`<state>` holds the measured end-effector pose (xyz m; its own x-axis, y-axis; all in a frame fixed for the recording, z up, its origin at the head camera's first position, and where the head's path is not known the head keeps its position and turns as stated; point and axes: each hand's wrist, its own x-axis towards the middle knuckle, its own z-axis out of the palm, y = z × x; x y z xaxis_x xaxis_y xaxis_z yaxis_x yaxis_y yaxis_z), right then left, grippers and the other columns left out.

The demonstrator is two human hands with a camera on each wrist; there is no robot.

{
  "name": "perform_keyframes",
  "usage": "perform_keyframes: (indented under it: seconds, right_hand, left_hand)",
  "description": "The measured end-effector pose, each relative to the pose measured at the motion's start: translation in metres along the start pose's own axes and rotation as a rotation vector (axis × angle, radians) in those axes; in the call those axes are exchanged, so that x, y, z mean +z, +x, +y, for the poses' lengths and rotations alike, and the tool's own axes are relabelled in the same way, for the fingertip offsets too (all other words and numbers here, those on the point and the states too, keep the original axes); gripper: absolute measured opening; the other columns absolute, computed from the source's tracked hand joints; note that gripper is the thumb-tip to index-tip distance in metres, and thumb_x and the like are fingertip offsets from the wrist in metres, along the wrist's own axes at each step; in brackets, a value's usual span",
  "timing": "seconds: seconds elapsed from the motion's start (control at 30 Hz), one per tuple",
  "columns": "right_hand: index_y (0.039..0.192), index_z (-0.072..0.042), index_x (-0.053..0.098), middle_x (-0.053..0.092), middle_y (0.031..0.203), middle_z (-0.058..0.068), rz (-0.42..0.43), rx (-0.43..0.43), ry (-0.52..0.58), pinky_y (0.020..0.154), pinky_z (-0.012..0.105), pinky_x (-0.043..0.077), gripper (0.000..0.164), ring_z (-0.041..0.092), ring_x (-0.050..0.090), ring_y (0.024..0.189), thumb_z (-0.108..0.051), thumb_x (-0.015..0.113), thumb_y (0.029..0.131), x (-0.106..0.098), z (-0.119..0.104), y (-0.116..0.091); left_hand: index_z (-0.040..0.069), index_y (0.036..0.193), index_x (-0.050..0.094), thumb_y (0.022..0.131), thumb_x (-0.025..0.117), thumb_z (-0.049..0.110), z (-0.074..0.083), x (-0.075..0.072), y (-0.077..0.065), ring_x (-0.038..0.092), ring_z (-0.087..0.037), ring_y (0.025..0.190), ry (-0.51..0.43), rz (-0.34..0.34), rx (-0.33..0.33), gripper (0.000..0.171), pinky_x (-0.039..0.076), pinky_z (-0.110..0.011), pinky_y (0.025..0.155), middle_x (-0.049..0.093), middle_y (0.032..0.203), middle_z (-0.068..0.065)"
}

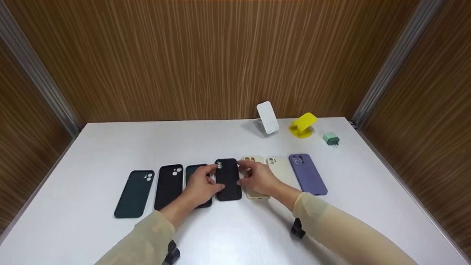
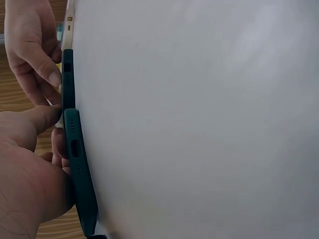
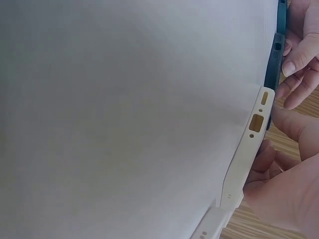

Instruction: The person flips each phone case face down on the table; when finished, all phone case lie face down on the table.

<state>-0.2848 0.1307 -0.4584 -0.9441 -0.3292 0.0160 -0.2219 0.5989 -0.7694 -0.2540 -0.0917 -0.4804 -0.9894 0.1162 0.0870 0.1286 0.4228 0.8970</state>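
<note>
A black phone case lies back side up in the middle of a row of phone cases on the white table. My left hand touches its left edge, the thumb low and the index finger near the camera cutout. On its right edge rest the thumb and index finger of my right hand. The left hand partly covers a dark green case; the right hand partly hides a cream case. In the right wrist view the cream case's end shows its port hole.
Further left lie another black case and a dark green one. To the right are an off-white case and a purple case. Behind stand a white stand, a yellow stand and a green charger plug.
</note>
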Motion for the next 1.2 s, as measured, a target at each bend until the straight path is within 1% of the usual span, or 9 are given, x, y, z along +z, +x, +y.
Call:
perform_keyframes:
  seconds: [0.2,0.37,0.43,0.53,0.7,0.8,0.93,1.03,1.2]
  right_hand:
    - [0.148,-0.003,0.06,0.07,0.129,0.012,-0.016,0.016,0.02,0.089,0.039,0.058,0.065,0.022,0.069,0.099,0.0,0.083,0.088,0.001,-0.001,0.0]
    - [0.15,-0.003,0.058,0.069,0.128,0.013,-0.018,0.035,0.125,0.091,0.038,0.059,0.062,0.025,0.07,0.104,0.0,0.079,0.092,-0.004,-0.005,0.001]
    - [0.151,-0.002,0.057,0.069,0.128,0.015,-0.027,0.034,0.171,0.09,0.037,0.06,0.061,0.025,0.07,0.104,0.0,0.078,0.093,-0.005,-0.008,0.001]
    - [0.151,-0.002,0.056,0.069,0.128,0.015,-0.045,0.017,0.195,0.091,0.036,0.059,0.061,0.024,0.069,0.104,-0.002,0.077,0.095,-0.004,-0.015,0.001]
    - [0.149,-0.002,0.058,0.071,0.122,0.01,-0.055,-0.028,0.186,0.094,0.036,0.058,0.059,0.023,0.068,0.101,-0.004,0.079,0.094,0.009,-0.027,0.0]
    - [0.148,0.0,0.059,0.071,0.12,0.01,-0.061,-0.061,0.179,0.095,0.038,0.057,0.058,0.023,0.067,0.1,-0.004,0.079,0.094,0.018,-0.034,-0.001]
    - [0.148,0.001,0.059,0.072,0.12,0.012,-0.082,-0.092,0.186,0.097,0.04,0.056,0.058,0.022,0.068,0.101,-0.005,0.08,0.093,0.03,-0.042,-0.001]
    - [0.147,0.003,0.059,0.073,0.121,0.015,-0.108,-0.108,0.173,0.099,0.041,0.056,0.058,0.023,0.069,0.105,-0.005,0.08,0.093,0.037,-0.046,0.0]
    - [0.148,0.002,0.058,0.073,0.121,0.014,-0.149,-0.104,0.12,0.098,0.039,0.057,0.059,0.023,0.07,0.109,-0.008,0.081,0.094,0.045,-0.047,0.001]
  left_hand:
    - [-0.002,0.147,0.058,0.086,0.084,0.0,0.003,-0.007,-0.003,0.062,-0.014,0.083,-0.024,0.007,-0.028,0.065,0.053,-0.026,0.071,0.061,0.137,-0.02]
    - [0.003,0.143,0.063,0.09,0.083,0.006,0.012,-0.025,-0.007,0.064,-0.017,0.089,-0.031,0.022,-0.031,0.057,0.055,-0.03,0.075,0.063,0.14,-0.018]
    - [0.006,0.141,0.066,0.091,0.083,0.009,0.014,-0.035,-0.009,0.065,-0.017,0.092,-0.004,0.027,-0.043,0.053,0.055,-0.031,0.077,0.064,0.139,-0.014]
    - [0.008,0.139,0.068,0.092,0.083,0.012,0.012,-0.05,-0.013,0.065,-0.017,0.094,0.047,0.028,-0.067,0.05,0.056,-0.031,0.078,0.066,0.136,-0.01]
    - [0.009,0.142,0.065,0.091,0.084,0.015,0.0,-0.071,-0.019,0.062,-0.018,0.089,0.145,-0.02,-0.109,0.054,0.054,-0.032,0.073,0.066,0.124,-0.012]
    - [0.008,0.142,0.065,0.09,0.087,0.018,-0.007,-0.08,-0.024,0.06,-0.019,0.089,0.206,-0.051,-0.094,0.057,0.052,-0.033,0.075,0.065,0.118,-0.012]
    - [0.006,0.14,0.066,0.086,0.091,0.022,-0.01,-0.089,-0.028,0.058,-0.019,0.09,0.259,-0.085,-0.05,0.061,0.05,-0.035,0.076,0.064,0.114,-0.011]
    - [0.008,0.142,0.066,0.085,0.092,0.026,-0.01,-0.092,-0.03,0.058,-0.021,0.093,0.29,-0.116,-0.038,0.066,0.051,-0.038,0.079,0.063,0.122,-0.011]
    - [0.006,0.144,0.064,0.083,0.093,0.028,-0.008,-0.093,-0.032,0.058,-0.025,0.1,0.331,-0.155,0.002,0.071,0.051,-0.043,0.088,0.059,0.137,-0.014]
